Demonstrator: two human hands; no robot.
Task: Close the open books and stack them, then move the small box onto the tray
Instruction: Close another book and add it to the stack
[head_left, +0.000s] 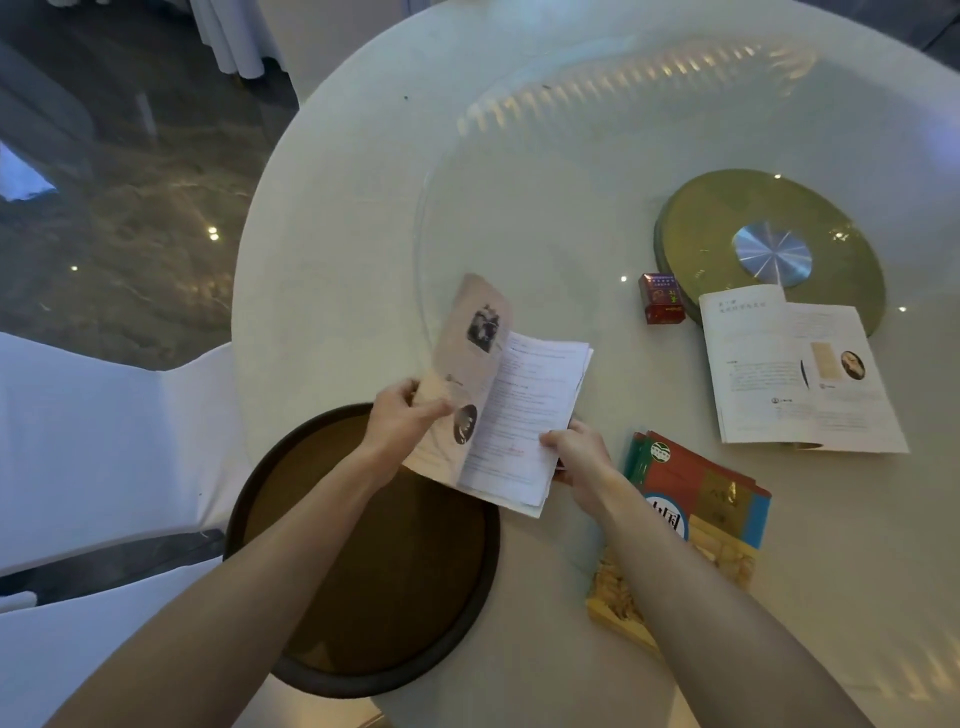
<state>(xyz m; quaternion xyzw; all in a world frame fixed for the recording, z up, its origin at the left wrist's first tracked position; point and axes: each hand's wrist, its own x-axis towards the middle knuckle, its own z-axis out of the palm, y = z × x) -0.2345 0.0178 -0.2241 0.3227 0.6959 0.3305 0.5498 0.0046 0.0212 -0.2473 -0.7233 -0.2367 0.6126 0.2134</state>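
An open book (511, 410) is lifted off the white table, partly over the round brown tray (363, 597). My left hand (400, 421) grips its left pages, which stand raised. My right hand (574, 452) holds the book's lower right edge. A second open book (795, 374) lies flat at the right. Under my right forearm lies a closed book with a red and blue cover (711, 499). The small red box (661, 299) stands beyond the books, beside a gold disc.
A gold turntable base with a silver hub (769, 249) sits at the right under a glass turntable (519, 182). A chair in a white cover (104, 441) stands at the left by the table edge. Dark marble floor lies beyond.
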